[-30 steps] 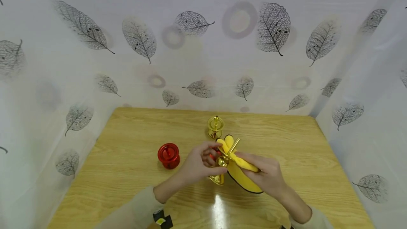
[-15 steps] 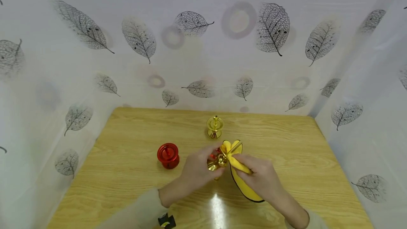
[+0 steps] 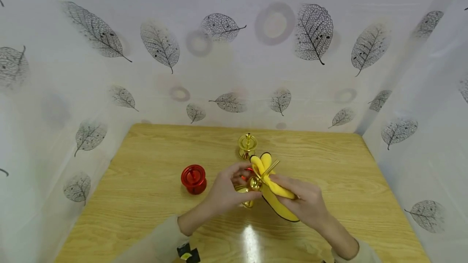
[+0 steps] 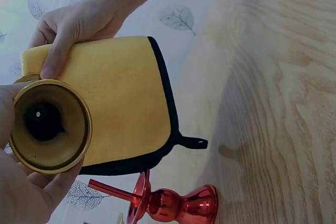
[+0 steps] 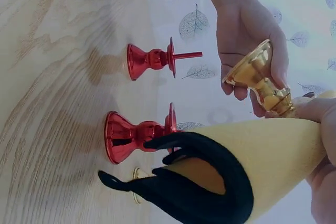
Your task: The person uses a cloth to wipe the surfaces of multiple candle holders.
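Note:
Between my hands is a gold candlestick, held tilted above the table. My left hand holds it with fingers and thumb curved around its lower part. In the left wrist view the hollow underside of its base faces the camera. My right hand pinches a folded yellow cloth with black edging against the candlestick's upper end. The spike sticks out past the cloth. The cloth's black loop hangs free. The cloth and fingers hide most of the drip plate.
A red candlestick stands upright to the left. Another red candlestick stands behind my hands, mostly hidden in the head view. A second gold candlestick stands farther back on the wooden table. A leaf-patterned curtain surrounds the table.
The gold candlestick has turned and tilted back and forth between my hands, still held. The cloth shifted toward me, then away again. The standing candlesticks have not moved.

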The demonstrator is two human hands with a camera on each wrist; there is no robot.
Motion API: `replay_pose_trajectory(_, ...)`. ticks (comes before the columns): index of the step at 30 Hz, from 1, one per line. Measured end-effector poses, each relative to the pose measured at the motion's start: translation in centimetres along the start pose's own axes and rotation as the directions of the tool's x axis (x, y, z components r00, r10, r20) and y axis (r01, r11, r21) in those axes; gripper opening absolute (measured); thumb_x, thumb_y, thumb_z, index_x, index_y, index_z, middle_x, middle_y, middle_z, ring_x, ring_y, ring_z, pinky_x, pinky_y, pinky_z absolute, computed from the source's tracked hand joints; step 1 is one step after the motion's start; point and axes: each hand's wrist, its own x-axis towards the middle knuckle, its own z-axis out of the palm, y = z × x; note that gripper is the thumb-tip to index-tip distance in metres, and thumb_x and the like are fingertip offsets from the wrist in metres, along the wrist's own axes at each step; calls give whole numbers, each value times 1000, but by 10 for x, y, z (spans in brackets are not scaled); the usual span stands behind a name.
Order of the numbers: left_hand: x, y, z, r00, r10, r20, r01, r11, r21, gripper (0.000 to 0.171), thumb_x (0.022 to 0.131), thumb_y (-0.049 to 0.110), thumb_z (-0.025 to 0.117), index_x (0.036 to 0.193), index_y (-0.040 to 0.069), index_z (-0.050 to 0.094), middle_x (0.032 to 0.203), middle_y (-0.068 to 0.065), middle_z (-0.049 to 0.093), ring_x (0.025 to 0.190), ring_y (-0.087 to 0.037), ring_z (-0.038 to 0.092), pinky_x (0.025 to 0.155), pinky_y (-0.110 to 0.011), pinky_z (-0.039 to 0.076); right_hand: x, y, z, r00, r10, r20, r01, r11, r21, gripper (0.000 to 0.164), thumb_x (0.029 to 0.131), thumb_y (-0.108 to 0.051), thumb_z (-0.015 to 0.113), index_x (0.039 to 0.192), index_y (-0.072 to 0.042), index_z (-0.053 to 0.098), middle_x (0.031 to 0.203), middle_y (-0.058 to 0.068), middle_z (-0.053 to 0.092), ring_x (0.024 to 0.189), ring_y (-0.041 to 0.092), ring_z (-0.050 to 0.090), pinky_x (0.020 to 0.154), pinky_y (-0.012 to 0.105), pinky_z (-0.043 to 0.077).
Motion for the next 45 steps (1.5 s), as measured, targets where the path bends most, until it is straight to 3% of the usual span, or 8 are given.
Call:
replay_pose_trajectory(7, -2, -2, 2, 987, 157, -22, -149, 965, 215, 70, 76, 7, 93, 139, 3, 62, 105, -9, 77, 86, -16, 73, 79, -21, 62, 0, -9, 3, 982, 172, 75, -177, 982, 69, 24, 89, -4, 83, 112, 1, 80, 103, 22, 81, 104, 12, 79, 84, 18, 61)
replay_pose_trajectory(16, 0, -8, 6, 868, 496, -3, -377, 664, 645, 78, 72, 11, 96, 141, 4, 61, 113, -6, 79, 93, -16, 77, 77, -25, 64, 10, -30, 7, 899, 431, 77, -430, 902, -32, 28, 79, 8, 86, 105, -3, 82, 91, 14, 83, 70, -8, 67, 59, 12, 56)
replay_pose_trajectory(19, -1, -8, 5, 888, 460, -9, -358, 703, 615, 78, 72, 11, 96, 141, 5, 61, 112, -5, 79, 93, -16, 77, 77, -23, 63, 9, -29, 6, 905, 419, 78, -419, 908, -17, 30, 78, 9, 86, 105, -3, 82, 93, 14, 83, 77, -4, 73, 63, 14, 59)
replay_pose_trajectory(25, -1, -3, -1, 987, 159, -12, -150, 951, 271, 72, 77, 9, 94, 141, 9, 62, 107, -3, 78, 87, -12, 72, 77, -19, 60, 2, -16, 1, 947, 312, 77, -317, 946, 68, 38, 73, 12, 87, 108, -2, 81, 99, 18, 82, 98, 0, 77, 76, 16, 62)
replay_pose_trajectory(29, 0, 1, -6, 998, 5, 59, -7, 999, 40, 69, 79, 12, 93, 140, 8, 62, 109, -10, 76, 86, -9, 67, 77, -19, 57, -2, -8, -1, 979, 195, 61, -203, 962, 183, 39, 78, 11, 85, 116, 1, 79, 105, 22, 81, 111, 0, 74, 84, 18, 62)
replay_pose_trajectory(34, 1, 2, -7, 994, -44, 95, 49, 998, -46, 67, 80, 12, 92, 140, 6, 61, 111, -14, 76, 85, -11, 69, 78, -19, 58, -2, -6, 0, 987, 156, 39, -161, 960, 228, 39, 80, 13, 82, 117, 1, 78, 107, 22, 81, 110, 5, 76, 83, 20, 62)
replay_pose_trajectory(39, -2, 3, -1, 995, 88, 43, -95, 976, 195, 70, 78, 11, 93, 141, 5, 61, 107, -7, 77, 83, -16, 72, 73, -20, 60, 1, -14, 3, 965, 259, 34, -262, 957, 129, 43, 69, 20, 84, 107, 0, 81, 97, 21, 81, 100, 0, 77, 78, 17, 62)
replay_pose_trajectory(45, -2, -5, 5, 929, 371, 12, -304, 744, 595, 73, 73, 17, 96, 137, 3, 63, 114, -7, 80, 94, -18, 77, 80, -28, 64, 7, -21, 8, 930, 368, 19, -368, 930, -3, 33, 71, 13, 88, 100, -2, 82, 90, 14, 83, 83, -2, 75, 69, 13, 60)
